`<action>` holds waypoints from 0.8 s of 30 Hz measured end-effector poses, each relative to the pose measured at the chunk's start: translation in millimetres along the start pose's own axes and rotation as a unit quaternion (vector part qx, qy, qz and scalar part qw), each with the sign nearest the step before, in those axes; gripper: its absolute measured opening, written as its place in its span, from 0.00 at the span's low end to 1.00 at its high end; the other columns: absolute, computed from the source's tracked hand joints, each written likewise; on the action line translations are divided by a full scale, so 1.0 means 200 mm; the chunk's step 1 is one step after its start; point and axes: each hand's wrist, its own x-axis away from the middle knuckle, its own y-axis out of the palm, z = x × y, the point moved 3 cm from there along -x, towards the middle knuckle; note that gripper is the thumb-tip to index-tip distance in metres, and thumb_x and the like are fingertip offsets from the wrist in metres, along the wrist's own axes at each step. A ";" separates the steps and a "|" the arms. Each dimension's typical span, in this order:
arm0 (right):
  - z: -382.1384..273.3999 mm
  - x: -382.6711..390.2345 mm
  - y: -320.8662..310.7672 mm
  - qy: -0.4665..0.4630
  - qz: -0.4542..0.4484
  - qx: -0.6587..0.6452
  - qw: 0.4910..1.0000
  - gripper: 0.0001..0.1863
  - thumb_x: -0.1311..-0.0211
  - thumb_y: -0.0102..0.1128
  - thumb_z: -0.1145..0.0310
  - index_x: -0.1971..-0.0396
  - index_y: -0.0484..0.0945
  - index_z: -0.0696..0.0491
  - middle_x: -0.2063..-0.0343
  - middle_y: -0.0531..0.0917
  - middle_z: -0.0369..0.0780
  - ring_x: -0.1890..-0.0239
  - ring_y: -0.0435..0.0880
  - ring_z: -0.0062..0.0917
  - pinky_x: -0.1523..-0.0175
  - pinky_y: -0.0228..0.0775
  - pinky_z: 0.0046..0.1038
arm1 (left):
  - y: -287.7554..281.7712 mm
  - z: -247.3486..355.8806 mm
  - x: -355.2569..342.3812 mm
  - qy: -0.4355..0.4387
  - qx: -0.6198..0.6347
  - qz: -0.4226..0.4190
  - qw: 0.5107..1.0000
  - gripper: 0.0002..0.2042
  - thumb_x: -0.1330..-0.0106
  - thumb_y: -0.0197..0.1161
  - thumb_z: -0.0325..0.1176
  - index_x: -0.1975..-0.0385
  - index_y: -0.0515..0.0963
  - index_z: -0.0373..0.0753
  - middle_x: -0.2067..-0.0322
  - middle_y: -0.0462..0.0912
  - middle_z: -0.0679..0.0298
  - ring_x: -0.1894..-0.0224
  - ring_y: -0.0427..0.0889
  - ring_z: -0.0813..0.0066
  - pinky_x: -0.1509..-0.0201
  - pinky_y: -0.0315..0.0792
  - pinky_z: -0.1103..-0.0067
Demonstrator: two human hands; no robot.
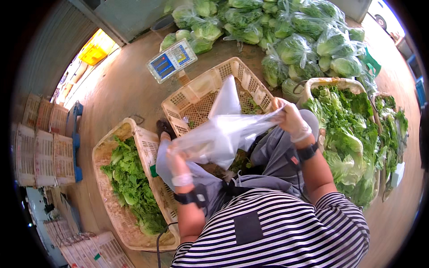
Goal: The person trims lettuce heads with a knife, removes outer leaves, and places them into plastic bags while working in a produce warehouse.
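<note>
A clear plastic bag [223, 129] is stretched across my lap between both hands. My left hand [176, 163], in a thin glove, grips the bag's lower left end. At the bag's upper right edge my gloved right hand [292, 120] pinches it. Behind the bag a beige plastic crate [196, 91] sits nearly bare, with a few green scraps inside. Each of my wrists wears a black band.
A crate of loose leafy greens [129, 183] lies at my left. Another full crate of greens [346, 134] stands at my right. Bagged cabbages [290, 35] are piled at the back. A digital scale [172, 60] stands behind the bare crate. Stacked crates [44, 147] line the left.
</note>
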 end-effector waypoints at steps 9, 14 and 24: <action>-0.20 0.18 0.30 0.061 -0.001 0.728 0.683 0.11 0.52 0.56 0.74 0.65 0.75 0.57 0.75 0.76 0.30 0.74 0.73 0.14 0.70 0.63 0.14 | -0.15 0.11 -0.12 -0.175 0.289 0.192 0.921 0.09 0.39 0.52 0.38 0.66 0.75 0.42 0.85 0.71 0.74 0.90 0.54 0.87 0.88 0.51 0.87; -0.25 0.12 -0.17 -0.172 0.413 0.384 0.808 0.07 0.45 0.53 0.76 0.66 0.77 0.54 0.77 0.76 0.30 0.80 0.67 0.10 0.76 0.58 0.13 | -0.30 -0.14 -0.22 -0.119 0.258 -0.073 0.956 0.11 0.39 0.53 0.41 0.60 0.75 0.46 0.82 0.69 0.74 0.86 0.60 0.87 0.89 0.50 0.87; 0.22 -0.33 0.62 -0.178 0.058 0.849 0.494 0.31 0.58 0.61 0.71 0.47 0.68 0.46 0.63 0.78 0.42 0.60 0.78 0.29 0.55 0.69 0.29 | 0.22 0.34 0.08 0.135 -0.098 -0.125 0.978 0.10 0.38 0.55 0.37 0.65 0.75 0.38 0.79 0.74 0.67 0.74 0.75 0.76 0.73 0.68 0.77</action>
